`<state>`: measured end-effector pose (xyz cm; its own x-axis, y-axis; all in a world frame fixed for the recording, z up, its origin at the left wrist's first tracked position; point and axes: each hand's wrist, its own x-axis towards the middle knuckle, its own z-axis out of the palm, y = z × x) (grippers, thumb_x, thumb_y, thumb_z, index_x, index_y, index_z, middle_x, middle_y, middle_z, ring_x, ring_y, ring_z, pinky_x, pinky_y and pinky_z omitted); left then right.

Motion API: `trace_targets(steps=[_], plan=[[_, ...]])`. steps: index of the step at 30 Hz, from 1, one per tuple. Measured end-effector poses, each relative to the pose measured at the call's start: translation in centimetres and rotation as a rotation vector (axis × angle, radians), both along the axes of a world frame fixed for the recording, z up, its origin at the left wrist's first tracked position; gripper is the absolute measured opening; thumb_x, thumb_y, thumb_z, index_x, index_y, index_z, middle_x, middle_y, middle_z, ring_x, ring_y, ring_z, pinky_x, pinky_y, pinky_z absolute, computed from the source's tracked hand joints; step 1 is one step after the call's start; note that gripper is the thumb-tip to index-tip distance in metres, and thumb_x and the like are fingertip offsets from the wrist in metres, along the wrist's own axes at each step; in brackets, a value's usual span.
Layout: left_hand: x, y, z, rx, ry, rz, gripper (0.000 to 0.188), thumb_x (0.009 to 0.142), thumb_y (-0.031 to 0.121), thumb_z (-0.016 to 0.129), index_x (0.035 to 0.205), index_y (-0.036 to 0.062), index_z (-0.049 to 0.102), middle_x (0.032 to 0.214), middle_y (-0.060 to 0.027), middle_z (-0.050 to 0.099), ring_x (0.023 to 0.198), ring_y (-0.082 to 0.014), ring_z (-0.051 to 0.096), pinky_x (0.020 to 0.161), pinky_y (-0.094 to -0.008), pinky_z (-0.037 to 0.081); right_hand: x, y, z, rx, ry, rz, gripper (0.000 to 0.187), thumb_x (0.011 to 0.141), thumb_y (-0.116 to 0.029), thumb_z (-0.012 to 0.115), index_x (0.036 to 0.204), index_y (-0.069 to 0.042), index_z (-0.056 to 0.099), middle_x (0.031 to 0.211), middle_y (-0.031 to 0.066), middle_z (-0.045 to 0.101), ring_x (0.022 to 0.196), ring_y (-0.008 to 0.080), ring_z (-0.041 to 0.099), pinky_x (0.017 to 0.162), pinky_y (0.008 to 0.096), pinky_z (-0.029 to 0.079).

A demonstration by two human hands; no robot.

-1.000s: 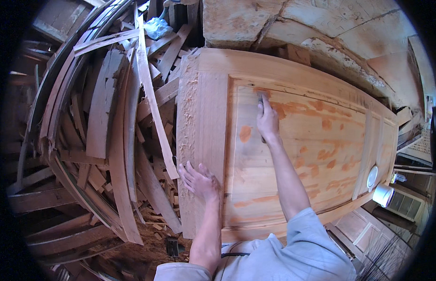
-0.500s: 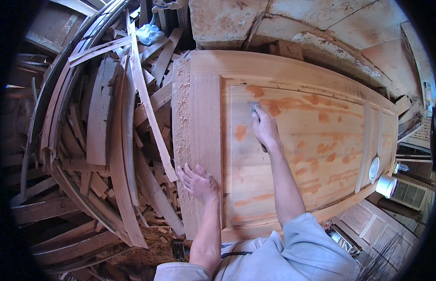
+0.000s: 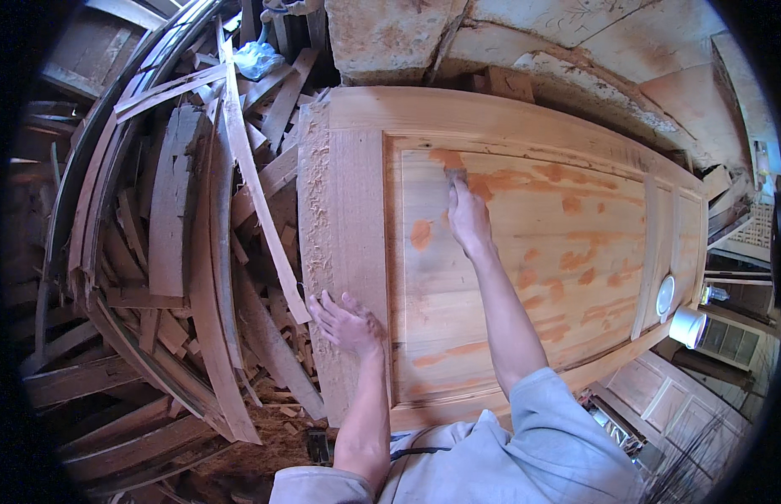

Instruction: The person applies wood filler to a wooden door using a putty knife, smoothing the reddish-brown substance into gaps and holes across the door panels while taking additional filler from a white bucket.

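A large pale wooden door lies flat in front of me, its panel dotted with orange-brown filler patches. My right hand reaches out over the panel and grips a small putty knife, whose blade rests on an orange smear near the panel's upper left corner. My left hand lies flat with fingers spread on the door's rough left edge, holding nothing. Both forearms come up from the lower edge, in grey-blue sleeves.
A heap of curved wooden strips and offcuts fills the left side. A white tub and a white lid sit at the door's right end. Stone blocks stand beyond the door. Small wooden panels lie lower right.
My right hand has slid the putty knife to the left and farther away across the panel, toward its upper left corner. My left hand has stayed on the door's edge.
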<state>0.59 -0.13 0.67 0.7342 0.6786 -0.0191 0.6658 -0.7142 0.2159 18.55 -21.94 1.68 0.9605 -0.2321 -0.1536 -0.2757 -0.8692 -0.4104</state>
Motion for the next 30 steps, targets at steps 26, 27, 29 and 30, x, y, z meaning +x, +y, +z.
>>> trace_targets(steps=[26,27,29,30], plan=[[0.0,0.4,-0.2,0.06,0.019,-0.019,0.046,0.103,0.041,0.045,0.135,0.01,0.053,0.149,-0.0134,0.046,0.14,-0.0304,0.041,0.106,-0.0487,0.039,10.9,-11.6,2.6,-0.246,-0.02,0.611,0.025,0.095,-0.015,0.055,0.117,-0.013,0.067,0.106,0.0163,0.062,0.102,0.0371,0.061,0.087,0.0512,0.048],[0.1,0.4,-0.1,0.062,0.021,-0.017,0.046,0.103,0.041,0.045,0.135,0.0099,0.053,0.149,-0.0135,0.046,0.139,-0.0304,0.041,0.106,-0.0488,0.04,10.8,-11.3,2.6,-0.243,-0.02,0.612,0.025,0.095,-0.015,0.055,0.117,-0.013,0.067,0.106,0.0163,0.062,0.102,0.0371,0.061,0.087,0.0512,0.048],[0.1,0.5,-0.1,0.063,0.02,-0.012,0.045,0.103,0.041,0.045,0.135,0.0098,0.053,0.149,-0.0136,0.046,0.139,-0.0305,0.042,0.106,-0.0488,0.04,10.8,-10.8,2.5,-0.102,-0.008,0.613,0.025,0.095,-0.014,0.055,0.117,-0.013,0.066,0.107,0.0166,0.061,0.104,0.0377,0.06,0.088,0.0506,0.048],[0.1,0.3,-0.1,0.056,0.014,-0.01,0.045,0.103,0.041,0.045,0.134,0.0097,0.053,0.149,-0.0136,0.046,0.139,-0.0306,0.042,0.106,-0.0489,0.04,10.9,-11.3,2.0,-0.104,-0.008,0.608,0.025,0.095,-0.014,0.055,0.117,-0.013,0.066,0.107,0.0166,0.061,0.104,0.0377,0.06,0.088,0.0506,0.048]])
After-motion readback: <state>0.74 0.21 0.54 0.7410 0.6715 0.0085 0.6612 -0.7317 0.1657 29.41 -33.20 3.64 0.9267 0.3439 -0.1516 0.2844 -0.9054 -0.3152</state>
